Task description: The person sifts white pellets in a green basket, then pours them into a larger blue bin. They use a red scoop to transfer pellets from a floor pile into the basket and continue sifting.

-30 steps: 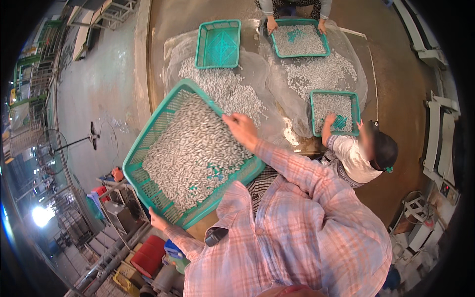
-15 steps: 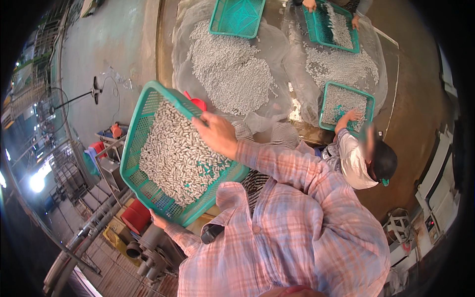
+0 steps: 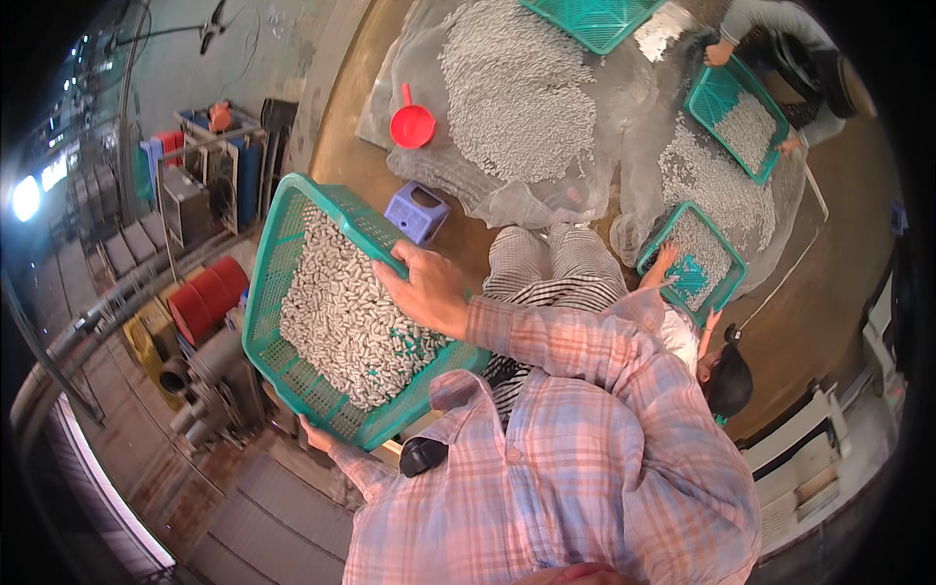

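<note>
A green plastic basket with slotted walls is tilted between my two hands, well off the floor. Many small pale oblong pieces lie in it, and bits of its green bottom show through. My right hand is closed over the rim on the near right side, thumb and fingers wrapped round it. At the lower end of the basket, my left hand grips the edge from outside; the basket partly hides its fingers.
Heaps of the same pieces lie on netting ahead, beside a red scoop and a purple stool. Two people at the right handle green baskets. Another green basket stands at the far edge. Pipes and a red drum are at left.
My view has turned, so the heaps and the people shift in the picture, and the red scoop and purple stool now show fully. Both my hands keep their hold on the basket.
</note>
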A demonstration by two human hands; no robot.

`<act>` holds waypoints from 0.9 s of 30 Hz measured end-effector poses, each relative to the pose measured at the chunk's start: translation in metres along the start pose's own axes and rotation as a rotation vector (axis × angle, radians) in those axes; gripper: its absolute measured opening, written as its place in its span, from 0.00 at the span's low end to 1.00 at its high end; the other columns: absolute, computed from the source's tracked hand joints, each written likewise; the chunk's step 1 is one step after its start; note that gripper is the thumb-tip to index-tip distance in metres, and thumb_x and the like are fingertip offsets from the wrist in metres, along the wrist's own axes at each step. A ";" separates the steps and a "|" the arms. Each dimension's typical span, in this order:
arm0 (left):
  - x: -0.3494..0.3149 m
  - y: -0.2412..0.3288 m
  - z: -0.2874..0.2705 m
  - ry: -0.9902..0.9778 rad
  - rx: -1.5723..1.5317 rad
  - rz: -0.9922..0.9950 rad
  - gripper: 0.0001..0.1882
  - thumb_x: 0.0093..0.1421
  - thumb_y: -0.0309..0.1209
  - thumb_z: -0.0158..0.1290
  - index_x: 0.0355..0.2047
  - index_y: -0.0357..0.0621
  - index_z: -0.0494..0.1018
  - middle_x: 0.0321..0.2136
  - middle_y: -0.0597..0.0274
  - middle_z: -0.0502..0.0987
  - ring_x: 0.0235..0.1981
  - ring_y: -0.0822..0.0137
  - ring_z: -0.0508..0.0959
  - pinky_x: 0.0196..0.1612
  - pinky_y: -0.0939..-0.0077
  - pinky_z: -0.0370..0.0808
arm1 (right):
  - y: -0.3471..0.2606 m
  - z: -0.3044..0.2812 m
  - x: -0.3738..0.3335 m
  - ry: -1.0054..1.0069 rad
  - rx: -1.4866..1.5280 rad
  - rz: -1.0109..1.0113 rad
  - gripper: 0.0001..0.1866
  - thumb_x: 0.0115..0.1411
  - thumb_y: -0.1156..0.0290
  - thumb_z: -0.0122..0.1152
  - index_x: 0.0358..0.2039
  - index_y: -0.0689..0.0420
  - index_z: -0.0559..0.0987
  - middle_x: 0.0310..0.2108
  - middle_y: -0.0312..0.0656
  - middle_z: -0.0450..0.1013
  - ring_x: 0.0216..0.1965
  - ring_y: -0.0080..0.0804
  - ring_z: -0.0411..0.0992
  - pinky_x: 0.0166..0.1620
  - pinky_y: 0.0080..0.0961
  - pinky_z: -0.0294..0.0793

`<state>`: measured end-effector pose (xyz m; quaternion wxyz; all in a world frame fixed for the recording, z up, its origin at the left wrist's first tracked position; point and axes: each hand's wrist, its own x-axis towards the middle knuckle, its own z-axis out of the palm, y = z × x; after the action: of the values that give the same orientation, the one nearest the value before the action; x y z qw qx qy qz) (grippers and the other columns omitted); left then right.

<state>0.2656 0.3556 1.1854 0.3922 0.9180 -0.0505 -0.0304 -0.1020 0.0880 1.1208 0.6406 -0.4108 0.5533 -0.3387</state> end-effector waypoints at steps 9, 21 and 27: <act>0.111 -0.142 -0.037 0.122 -0.053 -0.177 0.30 0.60 0.47 0.52 0.44 0.24 0.73 0.39 0.54 0.77 0.36 0.64 0.76 0.42 0.67 0.73 | 0.074 0.170 0.036 -0.244 -0.159 0.070 0.22 0.50 0.53 0.58 0.34 0.60 0.75 0.31 0.55 0.75 0.34 0.55 0.74 0.38 0.48 0.71; 0.347 -0.296 -0.099 0.068 0.394 -0.227 0.30 0.63 0.50 0.47 0.45 0.28 0.74 0.41 0.46 0.79 0.39 0.63 0.77 0.47 0.71 0.71 | 0.144 0.464 0.021 -0.256 -0.378 0.110 0.22 0.48 0.51 0.59 0.32 0.60 0.77 0.25 0.53 0.75 0.32 0.52 0.75 0.35 0.44 0.70; 0.531 -0.364 -0.149 0.174 0.333 -0.196 0.30 0.62 0.50 0.48 0.43 0.29 0.75 0.37 0.46 0.80 0.38 0.62 0.79 0.45 0.69 0.72 | 0.217 0.688 0.015 -0.338 -0.329 0.118 0.22 0.49 0.52 0.61 0.28 0.62 0.76 0.20 0.48 0.73 0.25 0.44 0.72 0.31 0.38 0.69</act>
<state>0.8322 0.6507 1.0159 0.2331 0.9698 0.0687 0.0200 0.5754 0.2732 0.9532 0.6671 -0.5275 0.5091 -0.1324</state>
